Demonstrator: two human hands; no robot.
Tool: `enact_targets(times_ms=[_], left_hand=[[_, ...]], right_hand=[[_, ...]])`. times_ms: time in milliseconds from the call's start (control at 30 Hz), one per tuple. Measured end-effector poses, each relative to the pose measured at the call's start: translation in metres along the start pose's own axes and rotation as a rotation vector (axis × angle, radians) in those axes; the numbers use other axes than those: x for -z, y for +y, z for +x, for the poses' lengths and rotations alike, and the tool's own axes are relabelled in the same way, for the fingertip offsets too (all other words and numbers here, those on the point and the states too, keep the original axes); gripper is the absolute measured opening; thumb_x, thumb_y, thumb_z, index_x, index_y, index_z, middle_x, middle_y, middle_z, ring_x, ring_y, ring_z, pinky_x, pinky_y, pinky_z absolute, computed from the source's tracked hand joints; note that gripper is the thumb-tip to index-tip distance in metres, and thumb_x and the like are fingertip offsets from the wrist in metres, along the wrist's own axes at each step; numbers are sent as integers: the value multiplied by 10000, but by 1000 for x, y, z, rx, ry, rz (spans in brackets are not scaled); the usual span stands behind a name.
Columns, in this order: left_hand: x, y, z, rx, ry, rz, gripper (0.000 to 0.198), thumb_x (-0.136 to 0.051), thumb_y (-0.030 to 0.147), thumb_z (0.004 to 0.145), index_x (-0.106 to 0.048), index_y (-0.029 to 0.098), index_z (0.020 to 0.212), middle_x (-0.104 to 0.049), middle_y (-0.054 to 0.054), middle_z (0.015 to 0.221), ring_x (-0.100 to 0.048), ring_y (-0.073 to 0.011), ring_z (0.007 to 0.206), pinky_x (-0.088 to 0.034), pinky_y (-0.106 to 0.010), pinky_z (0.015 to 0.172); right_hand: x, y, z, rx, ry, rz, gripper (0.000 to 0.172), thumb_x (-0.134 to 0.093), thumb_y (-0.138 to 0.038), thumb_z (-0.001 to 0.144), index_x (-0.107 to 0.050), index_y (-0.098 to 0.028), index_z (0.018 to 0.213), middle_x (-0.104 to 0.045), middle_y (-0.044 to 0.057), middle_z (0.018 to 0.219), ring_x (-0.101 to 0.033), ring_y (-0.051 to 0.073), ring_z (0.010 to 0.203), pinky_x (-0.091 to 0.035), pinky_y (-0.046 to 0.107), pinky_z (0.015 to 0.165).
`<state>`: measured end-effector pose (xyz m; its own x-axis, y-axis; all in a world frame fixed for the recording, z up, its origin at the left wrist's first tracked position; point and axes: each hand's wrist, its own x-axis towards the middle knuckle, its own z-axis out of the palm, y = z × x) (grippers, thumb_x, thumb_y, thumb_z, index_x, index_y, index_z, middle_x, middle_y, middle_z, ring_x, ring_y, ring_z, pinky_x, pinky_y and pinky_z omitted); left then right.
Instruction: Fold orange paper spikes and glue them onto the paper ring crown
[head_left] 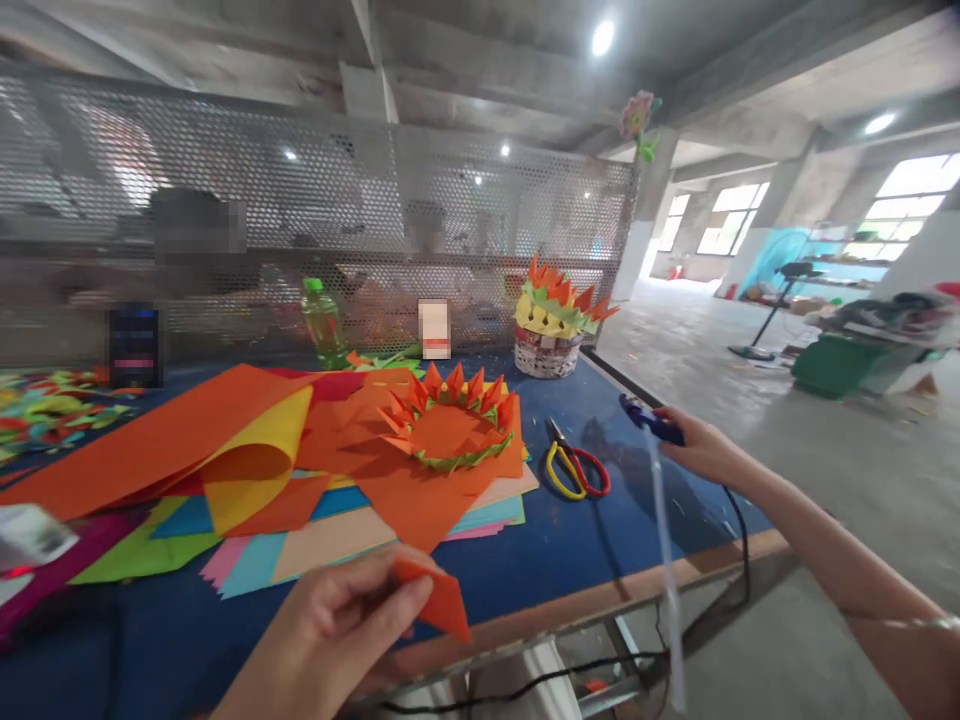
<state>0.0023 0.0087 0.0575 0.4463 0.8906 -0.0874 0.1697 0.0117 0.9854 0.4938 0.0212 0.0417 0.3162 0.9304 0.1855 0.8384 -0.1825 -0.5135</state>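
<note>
At the table's front edge, my left hand (341,615) pinches a small folded orange piece (444,603) between thumb and fingers. My right hand (701,448) is closed around a dark blue-purple glue gun (661,424) over the right side of the table. A long translucent glue stick (664,540) hangs down from it. Between my hands, scissors (576,468) with one yellow and one red handle lie on the blue tabletop (637,520). Beyond my left hand, an orange spiked ring with a green base (469,458) rests on orange sheets (345,430).
Coloured sheets (330,550) spread leftward, with a rolled orange-yellow sheet (259,445). At the back stand a green bottle (322,325) and a basket (546,355) holding stacked spiked rings. A perforated metal screen (487,190) closes the far side. A black cord (742,540) hangs near my right arm.
</note>
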Motion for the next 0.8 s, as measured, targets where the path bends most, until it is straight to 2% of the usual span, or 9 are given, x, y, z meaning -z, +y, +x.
enact_targets(times_ms=[67,133,233,300,400,500,567,700,800], left_hand=[[-1,16,13,-36,-21,116,354,-721,555,825,-795,210,809,-722,-17,799,-630,-151,742,-540,-188,678],[-3,30,30,-101,-93,117,328,-709,500,829,-789,182,820,-727,-23,773,-611,-138,698,-518,-207,665],[-7,45,63,-121,-101,110,274,-732,400,838,-734,154,717,-672,1,652,-600,-113,642,-487,-200,642],[-7,50,83,-132,-96,105,237,-716,313,882,-713,141,718,-664,7,654,-613,-106,642,-506,-215,674],[-3,51,107,-129,-90,104,194,-671,306,964,-696,131,886,-704,-9,830,-662,-128,731,-568,-297,743],[5,45,117,-114,-75,102,231,-642,362,993,-672,137,1032,-705,-35,976,-687,-158,830,-595,-353,780],[9,40,118,-108,-62,91,251,-634,374,997,-668,140,1080,-703,-48,1026,-690,-169,867,-597,-365,800],[16,31,115,-108,-28,55,268,-628,382,1000,-663,142,1113,-702,-55,1054,-693,-176,888,-598,-376,817],[20,26,113,-109,5,34,258,-628,379,1001,-669,139,1085,-706,-44,1010,-692,-166,853,-597,-368,805]], right_hand=[[-4,-9,-12,-29,20,161,341,-624,-446,984,-623,-165,1178,-669,18,1005,-649,126,776,-569,287,678],[-11,-23,-26,-52,48,316,378,-593,-518,986,-618,-172,1137,-609,-32,802,-537,74,583,-479,223,535],[-25,-50,-47,-44,62,522,549,-607,-696,893,-611,-164,1030,-452,-83,589,-429,81,487,-369,233,461],[-34,-69,-58,-38,47,617,573,-627,-735,849,-607,-175,969,-473,-66,587,-436,94,489,-345,250,459],[-47,-93,-71,-31,22,702,577,-634,-757,824,-616,-187,918,-475,-57,561,-435,105,490,-333,252,462],[-57,-111,-79,-13,2,735,571,-659,-756,802,-603,-191,747,-505,-26,552,-437,104,510,-365,248,493],[-64,-122,-83,1,-23,753,567,-670,-746,799,-611,-188,715,-521,-15,557,-438,100,511,-383,244,509],[-77,-145,-88,29,-95,793,559,-699,-720,787,-683,-167,871,-505,-33,540,-414,86,460,-356,236,470],[-88,-159,-90,36,-111,825,622,-712,-734,755,-691,-159,993,-611,2,702,-366,53,447,-312,224,427]])
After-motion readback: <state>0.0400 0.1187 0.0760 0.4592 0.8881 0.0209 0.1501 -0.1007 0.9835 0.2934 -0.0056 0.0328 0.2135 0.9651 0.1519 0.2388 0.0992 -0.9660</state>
